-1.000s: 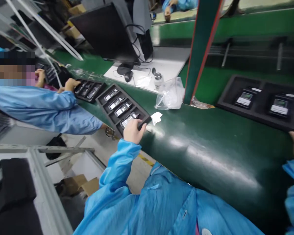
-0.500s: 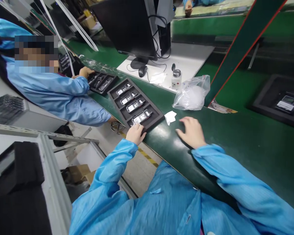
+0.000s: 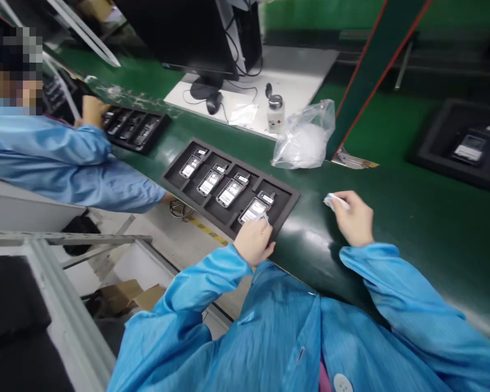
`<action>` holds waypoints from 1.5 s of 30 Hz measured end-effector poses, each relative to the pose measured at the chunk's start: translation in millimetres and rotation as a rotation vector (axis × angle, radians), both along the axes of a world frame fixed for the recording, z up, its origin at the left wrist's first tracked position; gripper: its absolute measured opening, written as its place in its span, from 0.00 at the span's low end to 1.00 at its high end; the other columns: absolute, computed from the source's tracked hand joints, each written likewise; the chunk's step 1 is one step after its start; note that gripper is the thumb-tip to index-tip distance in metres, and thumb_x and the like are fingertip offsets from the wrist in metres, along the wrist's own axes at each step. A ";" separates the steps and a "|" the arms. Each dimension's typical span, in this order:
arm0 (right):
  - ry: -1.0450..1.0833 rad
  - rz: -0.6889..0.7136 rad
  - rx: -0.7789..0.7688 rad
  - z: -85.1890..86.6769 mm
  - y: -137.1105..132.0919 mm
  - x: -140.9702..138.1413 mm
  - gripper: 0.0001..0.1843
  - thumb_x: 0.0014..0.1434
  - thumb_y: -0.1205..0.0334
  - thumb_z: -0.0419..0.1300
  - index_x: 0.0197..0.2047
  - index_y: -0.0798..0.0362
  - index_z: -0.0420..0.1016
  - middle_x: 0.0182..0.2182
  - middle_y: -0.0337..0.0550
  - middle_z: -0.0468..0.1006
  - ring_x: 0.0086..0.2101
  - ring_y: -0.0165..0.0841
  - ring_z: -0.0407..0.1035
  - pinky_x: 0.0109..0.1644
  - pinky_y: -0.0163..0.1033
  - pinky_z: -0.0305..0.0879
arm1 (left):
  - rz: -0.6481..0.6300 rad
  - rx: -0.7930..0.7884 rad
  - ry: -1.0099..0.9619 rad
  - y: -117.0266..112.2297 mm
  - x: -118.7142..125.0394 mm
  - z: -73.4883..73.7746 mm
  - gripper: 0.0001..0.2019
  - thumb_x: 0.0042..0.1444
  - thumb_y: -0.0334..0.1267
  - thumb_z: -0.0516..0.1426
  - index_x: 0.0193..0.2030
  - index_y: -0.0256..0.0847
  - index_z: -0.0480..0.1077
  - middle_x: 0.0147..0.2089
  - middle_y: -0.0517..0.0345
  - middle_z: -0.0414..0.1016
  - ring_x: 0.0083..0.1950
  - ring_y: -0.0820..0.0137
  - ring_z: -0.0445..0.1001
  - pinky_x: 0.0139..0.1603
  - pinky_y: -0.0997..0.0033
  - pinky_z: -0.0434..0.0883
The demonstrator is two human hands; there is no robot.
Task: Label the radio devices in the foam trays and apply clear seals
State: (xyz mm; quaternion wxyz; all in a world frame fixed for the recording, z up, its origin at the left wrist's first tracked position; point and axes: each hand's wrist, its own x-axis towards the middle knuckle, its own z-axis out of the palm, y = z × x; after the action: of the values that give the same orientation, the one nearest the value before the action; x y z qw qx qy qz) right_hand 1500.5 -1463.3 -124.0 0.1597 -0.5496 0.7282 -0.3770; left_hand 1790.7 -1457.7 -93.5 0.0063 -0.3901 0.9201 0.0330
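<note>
My right hand [image 3: 354,219] pinches a crumpled white wipe [image 3: 335,201] just above the green bench. My left hand [image 3: 253,242] is closed at the near edge of a black foam tray [image 3: 288,202], by the nearest handheld device [image 3: 253,209]. Something small and pale shows at its fingertips, too unclear to name. Several such devices, black with white labels and a short stub at the upper end, lie in the tray's compartments. Another labelled device [image 3: 230,191] sits one compartment further along.
Behind the tray stand a monitor [image 3: 179,38], a mouse [image 3: 214,102], a pump bottle [image 3: 275,115] and a clear plastic bag [image 3: 304,139]. At left, a co-worker's hand [image 3: 93,111] is at another tray [image 3: 153,136]. A dark tray [image 3: 436,130] with a device lies right.
My right hand has picked up the white wipe from the bench and moved right. The tray has turned and shifted right relative to my view, with my left hand at its near edge.
</note>
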 end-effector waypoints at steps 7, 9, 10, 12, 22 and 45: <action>-0.420 -0.365 -0.065 26.3 114.6 -86.4 0.11 0.59 0.53 0.60 0.42 0.50 0.73 0.27 0.39 0.72 0.25 0.29 0.65 0.33 0.39 0.61 | -0.105 0.103 0.160 79.0 -133.1 8.6 0.16 0.55 0.46 0.58 0.42 0.34 0.70 0.43 0.48 0.70 0.44 0.59 0.69 0.41 0.60 0.65; -0.426 -0.422 -0.067 30.9 137.7 -99.4 0.10 0.60 0.53 0.59 0.41 0.51 0.72 0.25 0.37 0.69 0.24 0.28 0.62 0.31 0.38 0.58 | -0.136 0.121 0.210 96.3 -170.1 7.5 0.17 0.55 0.48 0.60 0.41 0.33 0.70 0.42 0.48 0.71 0.43 0.59 0.69 0.41 0.60 0.65; -0.422 -0.443 -0.060 32.5 147.7 -104.8 0.10 0.60 0.53 0.59 0.40 0.51 0.72 0.24 0.37 0.68 0.24 0.28 0.61 0.31 0.38 0.57 | -0.160 0.131 0.229 104.0 -187.9 6.7 0.18 0.55 0.49 0.60 0.41 0.33 0.70 0.42 0.47 0.71 0.43 0.59 0.69 0.41 0.60 0.64; -0.402 -0.481 -0.025 35.4 165.4 -115.0 0.11 0.60 0.52 0.60 0.39 0.51 0.70 0.23 0.35 0.67 0.24 0.27 0.61 0.30 0.37 0.56 | -0.230 0.150 0.255 118.5 -220.9 5.5 0.20 0.56 0.50 0.59 0.42 0.31 0.71 0.43 0.45 0.71 0.43 0.59 0.69 0.40 0.61 0.64; -0.100 -0.348 0.248 69.7 221.5 -142.9 0.11 0.62 0.52 0.58 0.37 0.50 0.73 0.30 0.37 0.73 0.30 0.29 0.66 0.36 0.36 0.60 | -0.614 0.130 0.515 129.7 -245.4 4.6 0.15 0.62 0.45 0.55 0.49 0.37 0.73 0.40 0.53 0.75 0.43 0.65 0.72 0.42 0.64 0.63; 0.547 0.148 0.618 66.7 182.0 -107.3 0.05 0.63 0.64 0.54 0.41 0.51 0.70 0.35 0.42 0.76 0.34 0.35 0.70 0.36 0.37 0.60 | -0.580 0.229 0.363 92.1 -227.0 -5.0 0.09 0.60 0.43 0.59 0.35 0.40 0.71 0.35 0.55 0.71 0.40 0.65 0.70 0.37 0.64 0.59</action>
State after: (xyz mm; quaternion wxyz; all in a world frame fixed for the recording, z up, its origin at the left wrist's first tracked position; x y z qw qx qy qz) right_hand 1393.2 -1281.3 -57.4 0.1444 -0.6064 0.7813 0.0313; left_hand 1563.7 -1365.7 -98.5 -0.1046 -0.0972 0.9690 0.2015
